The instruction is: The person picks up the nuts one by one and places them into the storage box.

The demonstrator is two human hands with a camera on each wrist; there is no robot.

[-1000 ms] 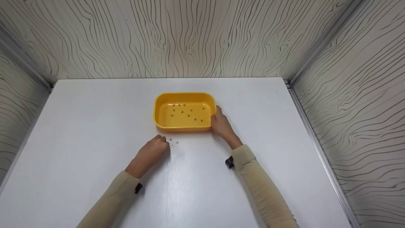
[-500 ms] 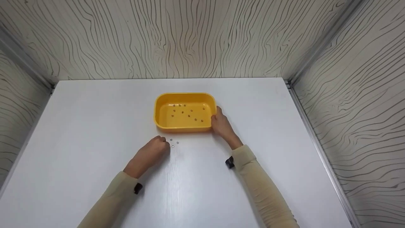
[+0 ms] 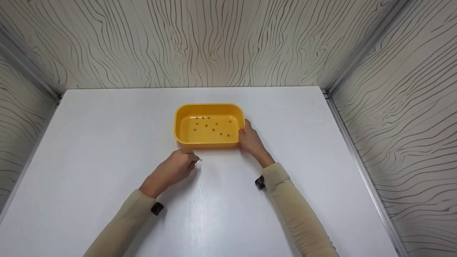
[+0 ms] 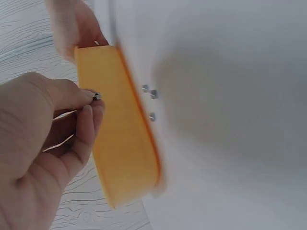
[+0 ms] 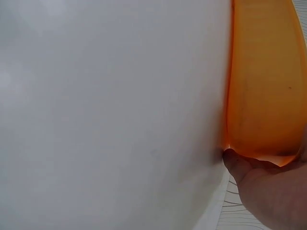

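My left hand (image 3: pixel 175 167) pinches a small metal nut (image 4: pixel 97 96) between thumb and fingertips, just in front of the yellow plastic bin (image 3: pixel 209 145). In the left wrist view, three more nuts lie on the white table beside the bin's wall, one of them a nut (image 4: pixel 152 117) set slightly apart. The head view shows the hand partly covering these. Several small nuts (image 3: pixel 213 130) are scattered over the bin's floor. At the bin's right end, my right hand (image 3: pixel 252 142) grips the wall and rim; in the right wrist view its thumb (image 5: pixel 236 162) sits low at the corner.
The white table (image 3: pixel 303 150) spreads around the bin on all sides. A wood-patterned back panel (image 3: pixel 214 43) rises behind its far edge, and a side panel (image 3: pixel 403 125) stands on the right. Each sleeve carries a black wrist device (image 3: pixel 157 208).
My left hand has lifted slightly off the table and shifted toward the bin, now with a nut visible between its fingertips. The right hand and the bin have stayed in place.
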